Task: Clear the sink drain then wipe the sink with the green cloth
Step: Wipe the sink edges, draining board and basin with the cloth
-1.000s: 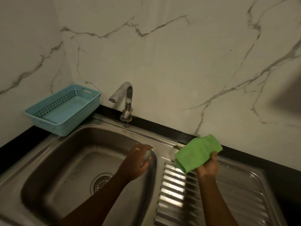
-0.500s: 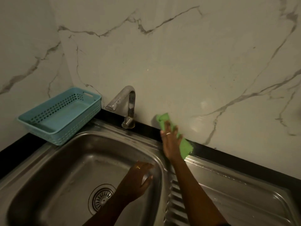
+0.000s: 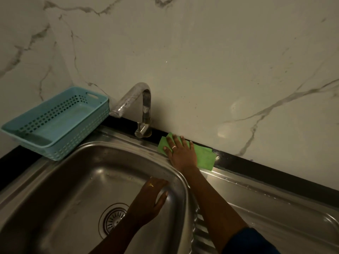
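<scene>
Right hand point(image 3: 180, 153), centre of frame, lies flat with fingers spread, palm pressing the green cloth point(image 3: 203, 156) down onto the back ledge of the sink point(image 3: 88, 180) where steel meets the black strip under the marble wall point(image 3: 201, 61). Cloth lies flat, partly under the hand, its right end sticking out toward the wall, just right of the tap point(image 3: 141, 109) base. A ring shows on one right finger.

Left hand point(image 3: 152, 197), lower centre, is inside the basin against its right inner wall, fingers loosely spread and resting on the steel, holding nothing. A ring shows on it too.

Drain point(image 3: 112, 219), lower centre-left at the basin bottom, strainer slots visible, just left of the left wrist. Cannot tell if any debris sits in it; dim light.

Ribbed drainboard point(image 3: 275, 217) fills lower right, wet spots on it. Blue perforated basket point(image 3: 60, 123) sits on the counter, left of frame, beside the tap spout. Dark blue sleeve point(image 3: 251, 242) at the bottom edge on the right arm.
</scene>
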